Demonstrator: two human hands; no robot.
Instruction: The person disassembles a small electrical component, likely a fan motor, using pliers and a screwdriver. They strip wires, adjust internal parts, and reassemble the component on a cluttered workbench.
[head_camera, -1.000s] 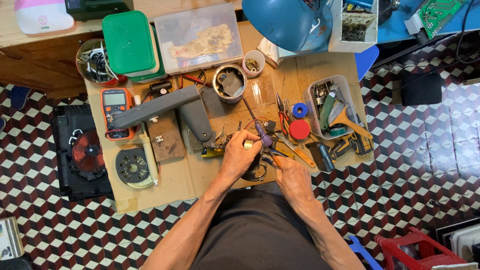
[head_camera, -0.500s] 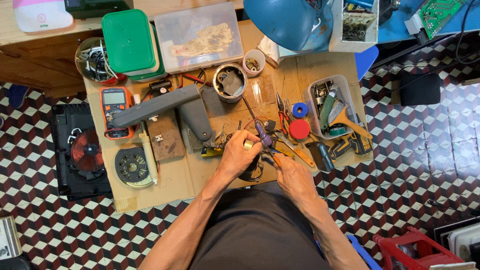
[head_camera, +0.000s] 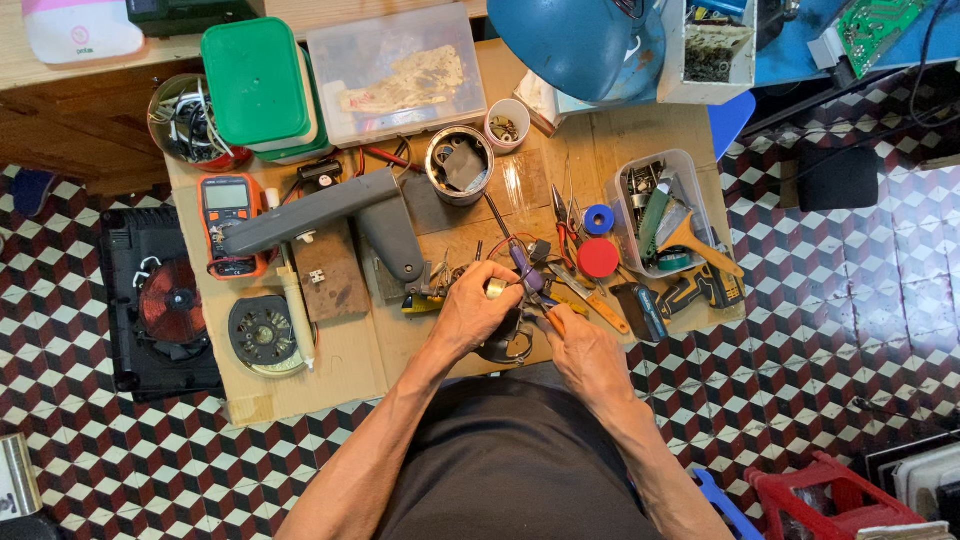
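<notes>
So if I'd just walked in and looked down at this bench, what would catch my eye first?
Probably the two hands at the near edge of the cluttered workbench: the left hand and right hand meet over a small tool with purple handles. Next, the big green-lidded box at the far left, and the blue lamp shade hanging over the far side. A red disc stands out beside a clear tub of tools.

Green box (head_camera: 258, 85), blue lamp (head_camera: 575, 48), red spool (head_camera: 598, 258), orange multimeter (head_camera: 229, 222)
</notes>
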